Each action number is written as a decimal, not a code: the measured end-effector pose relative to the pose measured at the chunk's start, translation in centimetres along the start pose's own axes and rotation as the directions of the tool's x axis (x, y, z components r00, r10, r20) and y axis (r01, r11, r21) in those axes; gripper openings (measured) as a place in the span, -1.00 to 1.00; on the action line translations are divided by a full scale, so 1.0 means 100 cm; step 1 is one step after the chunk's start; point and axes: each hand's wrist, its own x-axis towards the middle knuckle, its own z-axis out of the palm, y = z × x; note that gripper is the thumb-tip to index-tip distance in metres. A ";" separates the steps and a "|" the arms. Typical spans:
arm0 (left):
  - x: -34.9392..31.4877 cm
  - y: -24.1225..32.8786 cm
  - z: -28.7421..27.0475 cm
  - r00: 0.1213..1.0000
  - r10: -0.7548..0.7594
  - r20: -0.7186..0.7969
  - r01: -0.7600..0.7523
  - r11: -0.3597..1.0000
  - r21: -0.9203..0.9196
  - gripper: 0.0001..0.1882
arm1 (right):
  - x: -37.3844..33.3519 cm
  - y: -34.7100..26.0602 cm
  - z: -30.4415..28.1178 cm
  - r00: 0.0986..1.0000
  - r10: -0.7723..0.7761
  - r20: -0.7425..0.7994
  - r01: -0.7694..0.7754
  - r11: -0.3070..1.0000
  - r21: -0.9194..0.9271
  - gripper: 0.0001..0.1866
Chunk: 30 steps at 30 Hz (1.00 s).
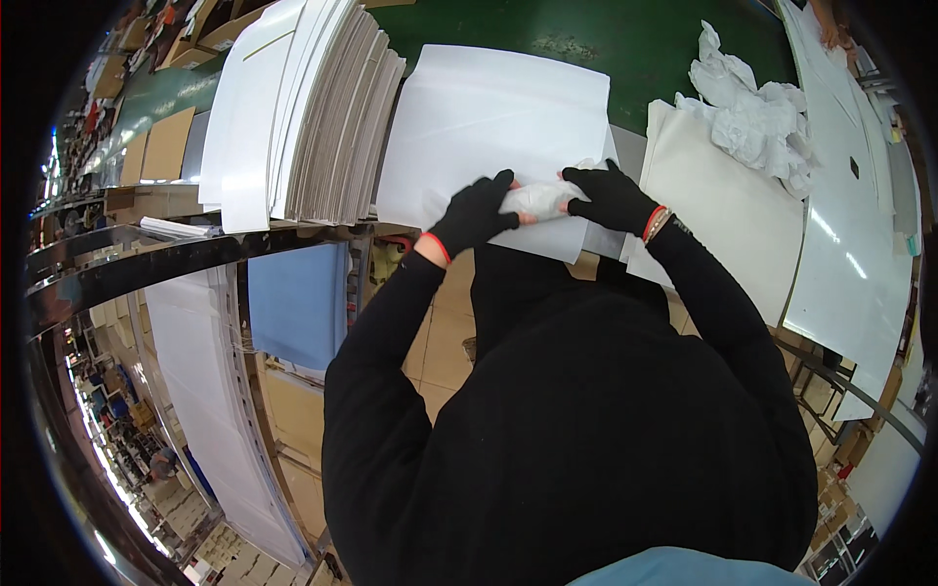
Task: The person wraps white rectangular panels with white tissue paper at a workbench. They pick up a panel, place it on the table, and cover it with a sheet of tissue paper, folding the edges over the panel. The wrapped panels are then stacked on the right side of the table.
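A crumpled wad of thin white paper (540,200) lies between my hands, over the near part of a large white sheet (498,112). My left hand (476,212), in a black glove with bare fingertips and a red cuff edge, grips the wad's left end. On its right end, the fingers of my right hand (618,200), gloved alike, are closed. Whether anything is wrapped inside the paper cannot be seen. The white sheet rests on the green table (547,29), its near edge reaching toward my body.
A tall stack of white-faced boards (337,117) stands left of the sheet. To the right, loose crumpled paper (752,117) lies on pale sheets (728,210). A glossy white panel (850,264) is farther right. Below the left table edge hangs a blue panel (298,303).
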 end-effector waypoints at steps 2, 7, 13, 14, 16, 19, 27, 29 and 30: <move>0.019 -0.032 0.004 0.986 0.150 -0.070 -0.132 0.968 0.214 -0.36 | 0.001 -0.019 0.007 0.993 0.037 -0.110 -0.070 0.945 -0.320 -0.34; 0.042 -0.026 -0.016 0.999 0.033 0.028 -0.040 0.945 0.324 -0.36 | 0.003 -0.035 0.034 0.981 -0.125 -0.147 0.067 0.935 -0.349 -0.09; 0.011 0.027 0.035 0.832 0.324 -0.450 -0.124 0.900 0.419 -0.39 | 0.020 -0.003 0.046 0.971 -0.159 -0.179 0.089 0.935 -0.344 -0.08; 0.007 0.033 0.042 0.819 0.334 -0.467 -0.119 0.894 0.432 -0.36 | 0.024 0.003 0.047 0.972 -0.149 -0.184 0.080 0.938 -0.338 -0.10; 0.007 0.031 0.047 0.801 0.346 -0.489 -0.110 0.888 0.447 -0.34 | 0.030 0.009 0.042 0.976 -0.159 -0.146 0.106 0.943 -0.316 -0.12; 0.034 0.005 0.030 0.850 0.381 -0.363 -0.202 0.873 0.443 -0.38 | 0.032 0.023 0.030 0.982 -0.135 -0.131 0.097 0.959 -0.266 -0.15; 0.124 -0.033 -0.041 0.923 0.268 -0.276 -0.090 0.848 0.523 -0.61 | -0.010 0.027 0.012 0.818 0.301 -0.491 -0.076 0.902 0.425 -0.27; 0.123 -0.036 -0.029 0.937 0.241 -0.255 -0.138 0.922 0.362 -0.61 | -0.012 0.023 0.026 0.868 0.454 -0.199 -0.154 0.629 0.762 -0.28; 0.118 -0.033 -0.019 0.930 0.204 -0.306 -0.119 0.955 0.273 -0.61 | -0.016 0.016 0.031 0.896 0.442 -0.049 -0.124 0.353 0.927 -0.31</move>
